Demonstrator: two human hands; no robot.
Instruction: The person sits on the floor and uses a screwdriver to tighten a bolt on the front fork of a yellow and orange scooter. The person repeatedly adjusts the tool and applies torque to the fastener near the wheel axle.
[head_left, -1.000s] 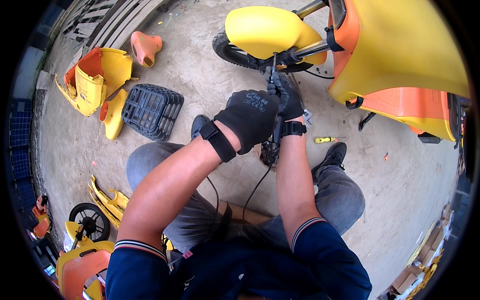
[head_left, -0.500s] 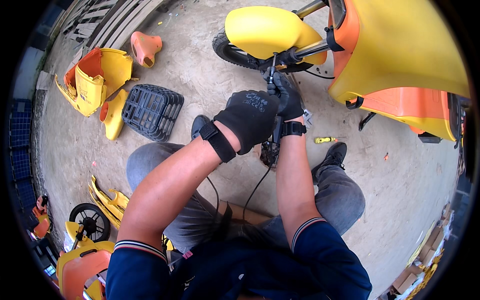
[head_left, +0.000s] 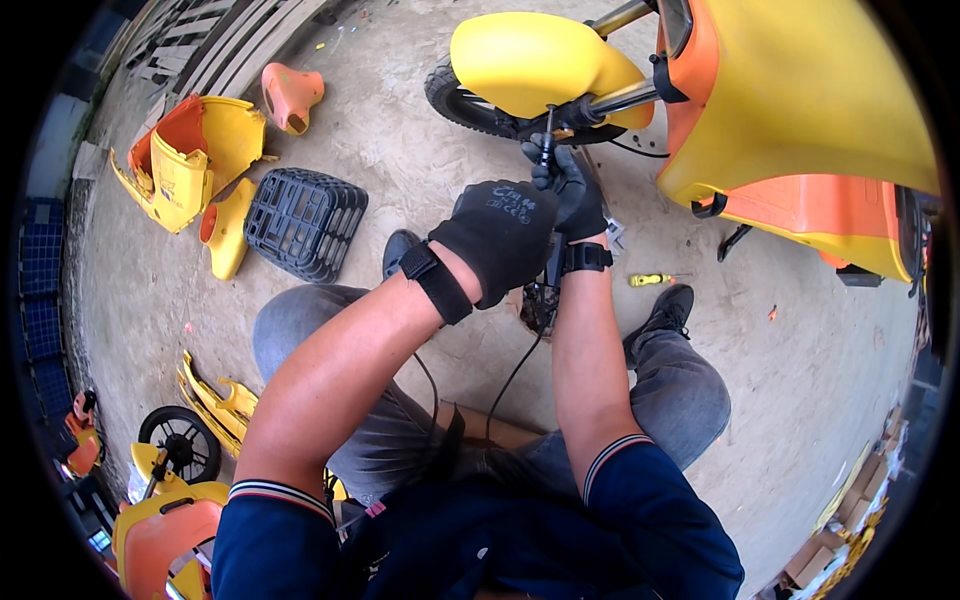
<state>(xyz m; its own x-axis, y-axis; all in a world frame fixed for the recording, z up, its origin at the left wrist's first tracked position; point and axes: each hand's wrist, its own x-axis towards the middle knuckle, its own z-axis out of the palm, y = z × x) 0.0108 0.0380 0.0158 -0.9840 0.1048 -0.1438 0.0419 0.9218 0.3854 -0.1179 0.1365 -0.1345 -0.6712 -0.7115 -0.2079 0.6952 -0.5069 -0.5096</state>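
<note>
My right hand (head_left: 578, 200), in a black glove, closes around a thin tool with a dark handle (head_left: 546, 152) and a metal shaft. The shaft points away from me toward the fork end by the scooter's front wheel (head_left: 462, 102); I cannot tell whether it touches. My left hand (head_left: 503, 235), also gloved, is curled beside the right one, back of the hand up. Its fingertips and whatever they hold are hidden. Below both hands is a dark part with wires (head_left: 541, 305), partly covered; black cables run from it toward my lap.
A yellow-and-orange scooter (head_left: 800, 120) stands ahead right. A yellow-handled screwdriver (head_left: 650, 280) lies by my right shoe (head_left: 668, 312). At left are a black plastic basket (head_left: 305, 225), yellow fairings (head_left: 185, 180) and an orange cover (head_left: 291, 95). Another scooter (head_left: 165, 535) is at lower left.
The fingers of my right hand have shifted slightly on the tool, and its handle sits a touch further right. My left hand stays in the same place.
</note>
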